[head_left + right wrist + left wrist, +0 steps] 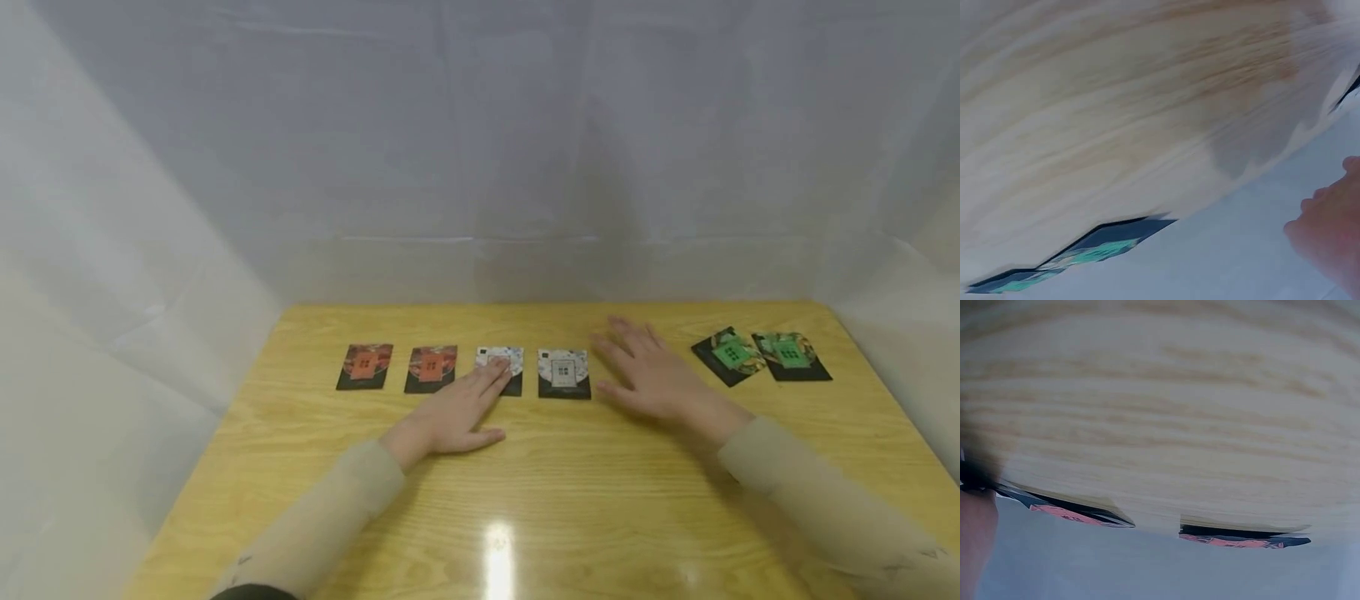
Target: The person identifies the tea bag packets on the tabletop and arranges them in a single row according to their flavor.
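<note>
Flat packets lie in a row across the table. My left hand (459,414) rests with straight fingers on a white and black packet (513,387), covering part of it. To its right lies a second white and black packet (564,374), fully visible. Just beyond that one, my right hand (651,377) is spread above the table with nothing in it; in the right wrist view its fingers (1329,219) are raised off the wood. Two red and black packets, one at the far left (364,367) and one nearer my left hand (431,369), also show in the left wrist view.
Two green and black packets, a tilted one (728,356) and a straighter one (792,357), lie at the right, their edges touching or overlapping slightly. The wooden table (480,483) ends at pale hanging sheets (420,167) behind and at both sides.
</note>
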Demonstrator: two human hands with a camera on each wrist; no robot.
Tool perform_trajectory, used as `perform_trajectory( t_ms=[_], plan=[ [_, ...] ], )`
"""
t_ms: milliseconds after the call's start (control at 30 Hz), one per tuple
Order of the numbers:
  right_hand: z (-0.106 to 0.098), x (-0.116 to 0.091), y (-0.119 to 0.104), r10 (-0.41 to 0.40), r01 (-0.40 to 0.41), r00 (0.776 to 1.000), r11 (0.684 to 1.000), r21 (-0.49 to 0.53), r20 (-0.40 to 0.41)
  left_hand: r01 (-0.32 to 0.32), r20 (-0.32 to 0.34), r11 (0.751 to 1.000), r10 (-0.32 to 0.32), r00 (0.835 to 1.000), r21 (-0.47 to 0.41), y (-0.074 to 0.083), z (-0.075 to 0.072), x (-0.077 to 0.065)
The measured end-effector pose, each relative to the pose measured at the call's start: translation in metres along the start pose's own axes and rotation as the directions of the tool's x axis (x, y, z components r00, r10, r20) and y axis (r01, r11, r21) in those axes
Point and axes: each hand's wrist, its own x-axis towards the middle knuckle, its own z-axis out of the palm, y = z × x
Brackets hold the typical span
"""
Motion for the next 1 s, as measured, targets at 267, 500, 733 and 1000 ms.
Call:
perform_trajectory(
  t_ms=[267,500,733,1000],
  plan=[
    [-0.012,-0.026,0.025,0.131,-0.131,0.991,0.991,-0.012,0.040,-0.010,-0.014,1.000,0.010,1.000,-0.002,0.002,-0.001,0.000],
    [-0.017,-0.048,0.047,0.173,-0.173,0.985,0.984,0.040,0.021,0.002,-0.004,1.000,-0.002,1.000,-0.003,0.002,-0.001,0.000],
    [-0.018,-0.069,0.066,0.222,-0.223,0.975,0.974,0.041,0.022,-0.011,-0.021,1.000,0.011,1.000,-0.012,0.001,0.000,0.000],
    [-0.028,-0.086,0.075,0.314,-0.319,0.940,0.948,0.015,0.132,-0.014,-0.020,1.000,0.013,1.000,-0.022,0.002,-0.001,-0.001]
  ],
)
